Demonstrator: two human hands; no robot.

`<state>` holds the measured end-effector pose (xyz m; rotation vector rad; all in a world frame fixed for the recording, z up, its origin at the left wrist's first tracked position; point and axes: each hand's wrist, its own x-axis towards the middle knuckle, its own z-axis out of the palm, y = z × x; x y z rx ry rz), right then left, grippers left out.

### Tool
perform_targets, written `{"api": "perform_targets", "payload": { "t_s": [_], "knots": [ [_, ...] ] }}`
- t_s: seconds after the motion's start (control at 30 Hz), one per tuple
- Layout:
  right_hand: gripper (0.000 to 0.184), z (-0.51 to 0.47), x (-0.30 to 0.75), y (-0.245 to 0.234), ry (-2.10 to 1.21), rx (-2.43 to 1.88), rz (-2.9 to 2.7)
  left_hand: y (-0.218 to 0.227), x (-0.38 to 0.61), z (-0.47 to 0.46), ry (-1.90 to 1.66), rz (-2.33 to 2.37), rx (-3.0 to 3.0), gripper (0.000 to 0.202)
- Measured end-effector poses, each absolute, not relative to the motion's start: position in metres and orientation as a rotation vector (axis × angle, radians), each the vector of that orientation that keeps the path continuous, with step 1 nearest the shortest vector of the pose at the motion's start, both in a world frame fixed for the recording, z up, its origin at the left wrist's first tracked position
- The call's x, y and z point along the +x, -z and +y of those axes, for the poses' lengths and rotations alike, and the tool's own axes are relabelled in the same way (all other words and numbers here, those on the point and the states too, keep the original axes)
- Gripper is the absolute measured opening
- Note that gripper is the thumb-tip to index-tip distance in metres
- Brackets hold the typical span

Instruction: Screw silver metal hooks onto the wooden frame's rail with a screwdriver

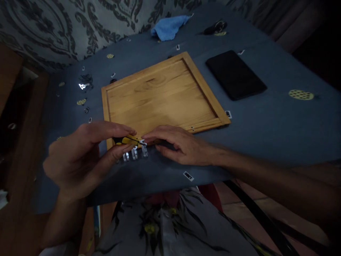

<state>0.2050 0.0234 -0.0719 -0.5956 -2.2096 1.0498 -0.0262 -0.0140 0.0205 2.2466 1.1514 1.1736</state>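
Observation:
My left hand (pixel 85 156) is closed around the yellow and black handle of a screwdriver (pixel 125 140), whose shaft points right along the near edge of a wooden panel (pixel 160 96). Its tip meets a small shiny metal hook (pixel 144 148) at that edge. With fingertips pressed on this hook and the thumb under the panel's edge, my right hand (pixel 181 144) is closed too. Further left along the same edge hang other metal hooks (pixel 130 154), partly behind my left thumb. Two small dark holes show in the frame near the panel's right corner.
A black tablet-like slab (pixel 236 74) lies right of the panel on the blue-grey tablecloth (pixel 266 131). Toward the back are a blue cloth (pixel 170 27) and a dark tool (pixel 214 27). Small metal pieces (pixel 85 85) and screws (pixel 86 110) lie at the left.

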Motion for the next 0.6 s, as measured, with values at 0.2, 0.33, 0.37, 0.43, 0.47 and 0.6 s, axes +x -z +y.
{"api": "perform_targets", "payload": {
  "t_s": [0.2,0.33,0.37,0.43,0.47,0.6],
  "knots": [
    [0.038,0.023,0.205,0.072,-1.040,-0.566,-2.211,-0.023,-0.029,-0.006,-1.170,0.997,2.256,0.033],
    [0.038,0.023,0.206,0.072,-1.045,-0.581,-2.217,-0.020,-0.029,-0.001,-1.206,0.899,2.242,0.038],
    [0.038,0.024,0.206,0.072,-1.048,-0.582,-2.216,-0.020,-0.029,-0.002,-1.199,0.914,2.251,0.037],
    [0.039,0.024,0.206,0.072,-1.055,-0.581,-2.216,-0.022,-0.030,-0.004,-1.221,0.969,2.272,0.033],
    [0.039,0.024,0.206,0.072,-1.057,-0.582,-2.219,-0.024,-0.032,-0.005,-1.223,1.013,2.272,0.033],
    [0.040,0.024,0.206,0.072,-1.050,-0.591,-2.233,-0.033,-0.038,-0.010,-1.211,1.247,2.205,0.032]
  ]
}}
